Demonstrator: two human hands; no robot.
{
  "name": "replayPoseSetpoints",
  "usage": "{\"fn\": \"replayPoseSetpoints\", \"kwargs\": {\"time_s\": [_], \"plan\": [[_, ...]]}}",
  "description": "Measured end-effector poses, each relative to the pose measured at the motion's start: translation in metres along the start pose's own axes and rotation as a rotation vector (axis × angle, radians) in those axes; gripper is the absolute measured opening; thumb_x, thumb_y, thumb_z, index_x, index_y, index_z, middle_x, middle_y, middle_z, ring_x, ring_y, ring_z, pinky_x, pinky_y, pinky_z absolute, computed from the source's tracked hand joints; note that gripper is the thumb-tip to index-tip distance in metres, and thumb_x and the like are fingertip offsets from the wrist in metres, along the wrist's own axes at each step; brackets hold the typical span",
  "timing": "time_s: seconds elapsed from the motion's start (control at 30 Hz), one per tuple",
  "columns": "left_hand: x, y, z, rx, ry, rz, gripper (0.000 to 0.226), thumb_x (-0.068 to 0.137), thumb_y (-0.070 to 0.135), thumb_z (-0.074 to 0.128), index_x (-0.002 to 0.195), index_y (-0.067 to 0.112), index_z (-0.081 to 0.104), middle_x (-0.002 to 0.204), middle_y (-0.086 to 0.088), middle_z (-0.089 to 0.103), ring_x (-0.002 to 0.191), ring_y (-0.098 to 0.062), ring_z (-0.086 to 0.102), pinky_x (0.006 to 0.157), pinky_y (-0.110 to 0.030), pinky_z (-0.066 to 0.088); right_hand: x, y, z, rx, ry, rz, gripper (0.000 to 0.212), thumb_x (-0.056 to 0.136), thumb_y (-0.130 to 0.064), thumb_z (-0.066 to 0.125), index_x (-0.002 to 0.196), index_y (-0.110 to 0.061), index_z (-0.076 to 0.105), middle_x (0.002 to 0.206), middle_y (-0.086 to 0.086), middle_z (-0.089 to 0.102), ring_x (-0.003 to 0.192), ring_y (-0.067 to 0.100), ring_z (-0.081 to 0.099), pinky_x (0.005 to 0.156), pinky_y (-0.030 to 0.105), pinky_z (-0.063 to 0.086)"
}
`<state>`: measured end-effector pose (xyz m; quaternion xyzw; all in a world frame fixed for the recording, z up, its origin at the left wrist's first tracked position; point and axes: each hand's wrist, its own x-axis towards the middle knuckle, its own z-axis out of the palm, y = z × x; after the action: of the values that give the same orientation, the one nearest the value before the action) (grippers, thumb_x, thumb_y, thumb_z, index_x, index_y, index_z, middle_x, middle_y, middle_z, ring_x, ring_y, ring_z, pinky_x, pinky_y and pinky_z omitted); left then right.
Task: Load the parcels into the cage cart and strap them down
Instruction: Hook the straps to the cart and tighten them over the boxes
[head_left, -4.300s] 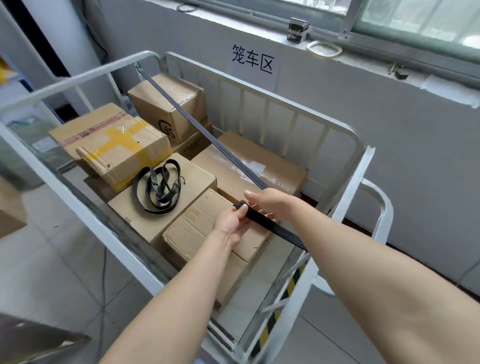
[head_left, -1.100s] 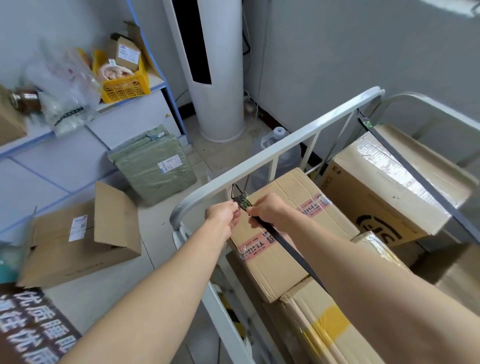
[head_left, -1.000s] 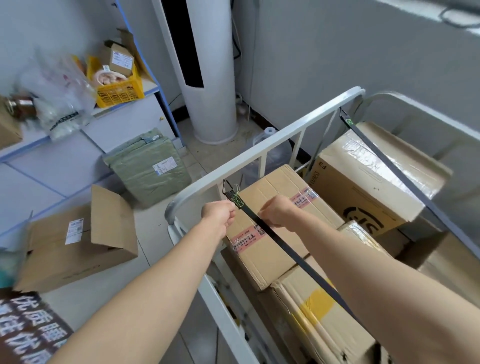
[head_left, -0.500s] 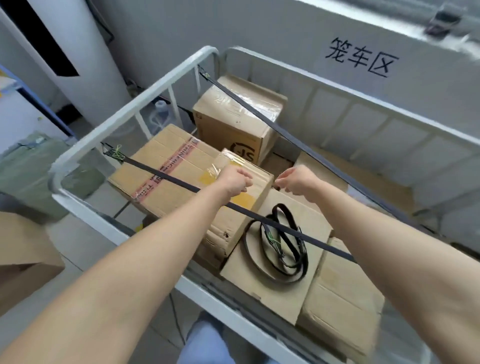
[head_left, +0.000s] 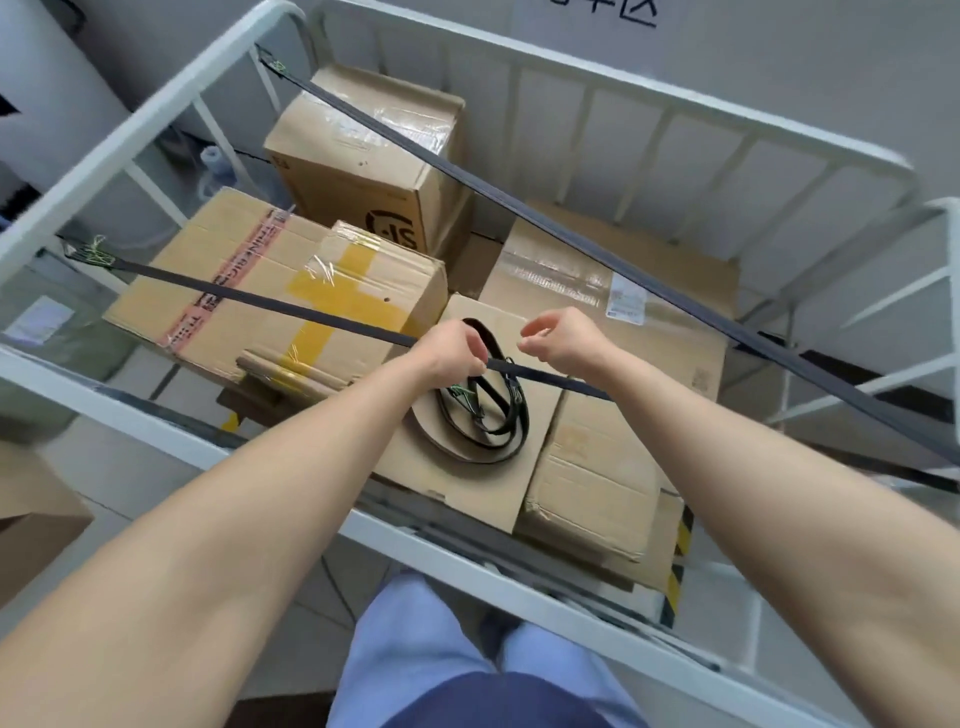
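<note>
Left hand (head_left: 452, 353) curled shut around near strap (head_left: 260, 301), stretched taut from cage cart (head_left: 156, 111) left rail across taped parcel (head_left: 291, 291). Right hand (head_left: 563, 338) just beside, fingers loosely bent, not touching strap. Coiled spare strap (head_left: 483, 415) lies beneath on flat box (head_left: 467, 483). Second strap (head_left: 571, 228) crosses diagonally behind.

White cage cart (head_left: 130, 130), brown parcels (head_left: 291, 291), black straps (head_left: 519, 208).

Head view, steeply downward, close over cage cart (head_left: 431, 558)
</note>
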<state>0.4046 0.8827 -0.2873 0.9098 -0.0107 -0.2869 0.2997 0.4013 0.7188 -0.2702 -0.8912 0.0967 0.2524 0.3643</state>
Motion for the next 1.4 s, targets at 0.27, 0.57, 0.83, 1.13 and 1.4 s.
{"fn": "replayPoseSetpoints", "kwargs": {"time_s": [0.27, 0.57, 0.83, 1.13, 1.4], "plan": [[0.001, -0.005, 0.029, 0.083, -0.170, 0.054, 0.019, 0.089, 0.014, 0.060, 0.105, 0.010, 0.069, 0.103, -0.008, 0.068, 0.098, -0.021, 0.061, 0.089, -0.030, 0.049, -0.023, 0.015, -0.001, 0.157, 0.121, 0.044, 0.026, 0.093, -0.017, 0.061, 0.116, -0.005, 0.065, 0.098, 0.005, 0.062, 0.087, 0.017, 0.056, 0.073, 0.023, 0.041], [0.018, -0.027, 0.094, 0.080, -0.362, 0.079, 0.034, 0.096, 0.010, 0.048, 0.128, 0.006, 0.058, 0.129, -0.009, 0.059, 0.122, -0.021, 0.052, 0.099, -0.022, 0.036, -0.034, 0.046, 0.031, 0.364, 0.244, 0.065, 0.017, 0.094, -0.019, 0.059, 0.107, -0.012, 0.066, 0.091, 0.010, 0.069, 0.075, 0.016, 0.062, 0.081, 0.038, 0.053], [0.032, -0.028, 0.122, 0.127, -0.344, 0.084, 0.037, 0.099, 0.010, 0.040, 0.133, -0.003, 0.049, 0.137, -0.018, 0.049, 0.125, -0.026, 0.047, 0.100, -0.025, 0.034, -0.050, 0.072, 0.033, 0.391, 0.300, 0.140, 0.020, 0.095, -0.012, 0.055, 0.109, -0.001, 0.065, 0.089, 0.011, 0.065, 0.074, 0.018, 0.060, 0.065, 0.021, 0.049], [-0.009, 0.011, 0.067, -0.135, -0.318, 0.239, 0.018, 0.090, 0.009, 0.062, 0.105, 0.005, 0.072, 0.105, -0.011, 0.070, 0.093, -0.016, 0.061, 0.080, -0.025, 0.048, -0.070, 0.051, 0.009, 0.231, 0.105, 0.479, 0.043, 0.099, -0.034, 0.049, 0.125, -0.002, 0.055, 0.112, 0.015, 0.066, 0.098, 0.027, 0.066, 0.088, 0.037, 0.054], [-0.050, 0.088, 0.001, -0.374, -0.351, 0.484, 0.020, 0.085, -0.008, 0.061, 0.088, 0.012, 0.061, 0.083, -0.008, 0.062, 0.080, -0.021, 0.059, 0.080, -0.034, 0.052, -0.112, 0.021, -0.044, 0.544, 0.059, 0.621, 0.044, 0.102, -0.045, 0.030, 0.116, -0.007, 0.049, 0.087, 0.012, 0.067, 0.080, 0.023, 0.066, 0.068, 0.029, 0.051]]}}
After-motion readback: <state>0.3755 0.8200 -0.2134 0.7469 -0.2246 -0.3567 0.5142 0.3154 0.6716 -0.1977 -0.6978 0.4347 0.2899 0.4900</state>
